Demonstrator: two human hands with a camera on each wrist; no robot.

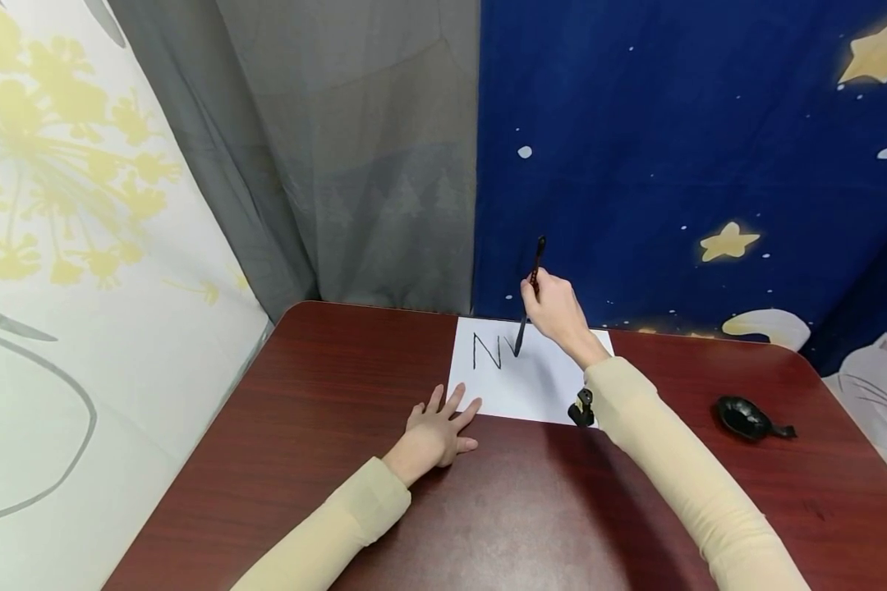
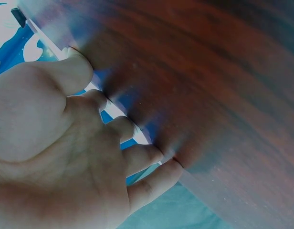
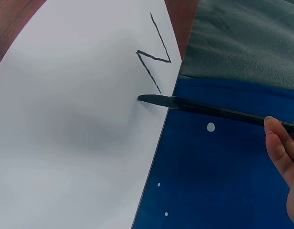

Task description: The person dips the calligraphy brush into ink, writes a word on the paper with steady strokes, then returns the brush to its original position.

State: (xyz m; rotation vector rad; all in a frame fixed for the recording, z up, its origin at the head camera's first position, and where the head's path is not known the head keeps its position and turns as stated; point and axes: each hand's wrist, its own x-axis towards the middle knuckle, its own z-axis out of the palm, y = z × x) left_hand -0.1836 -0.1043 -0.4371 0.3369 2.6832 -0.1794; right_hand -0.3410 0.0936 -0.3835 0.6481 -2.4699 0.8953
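A white sheet of paper (image 1: 540,394) lies near the far edge of the table. My right hand (image 1: 558,308) pinches a dark paintbrush (image 3: 199,107) by its upper handle, tip down at the paper. Beside a drawn black letter N (image 1: 487,351) runs a short slanted stroke (image 1: 511,343), with the bristles at its lower end in the head view. At the paper's lower left corner, my left hand (image 1: 438,431) rests with fingers spread, fingertips over the edge. The left wrist view shows the palm (image 2: 47,138) and the undersides of the fingers.
A glossy black oval dish with a short handle (image 1: 742,417) sits on the table's right side. Behind the brown table (image 1: 325,394) hang a grey curtain (image 1: 392,164) and a blue star-patterned curtain (image 1: 599,123). A small black device (image 1: 581,408) is worn at the right wrist.
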